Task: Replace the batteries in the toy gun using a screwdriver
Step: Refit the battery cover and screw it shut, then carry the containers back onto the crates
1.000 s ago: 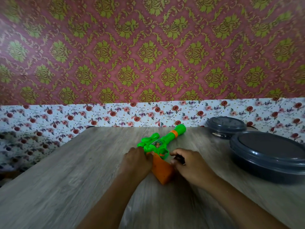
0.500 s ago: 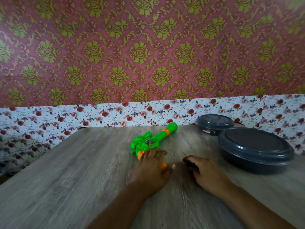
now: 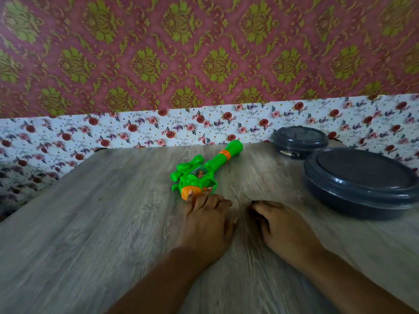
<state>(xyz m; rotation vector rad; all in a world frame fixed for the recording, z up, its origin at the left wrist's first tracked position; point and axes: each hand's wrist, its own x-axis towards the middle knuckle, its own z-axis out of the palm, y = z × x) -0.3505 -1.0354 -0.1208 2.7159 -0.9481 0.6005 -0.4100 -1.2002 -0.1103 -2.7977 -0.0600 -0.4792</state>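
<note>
The toy gun (image 3: 204,171), bright green with an orange band and an orange grip, lies flat on the wooden table (image 3: 90,223), its barrel pointing away to the right. My left hand (image 3: 206,220) rests on the orange grip with its fingers laid flat, hiding most of it. To the right, clear of the gun, my right hand (image 3: 281,225) lies on the table with curled fingers. It holds a small dark screwdriver (image 3: 254,202), of which only the dark end and a thin shaft tip show.
A large dark grey lidded container (image 3: 362,184) stands at the right side of the table. A smaller one (image 3: 299,141) is behind it, near the far edge. A floral cloth and patterned wall back the table.
The gun went from propped with its orange grip towards me to lying flat. My left hand moved onto the grip. My right hand drew back to the right, off the gun.
</note>
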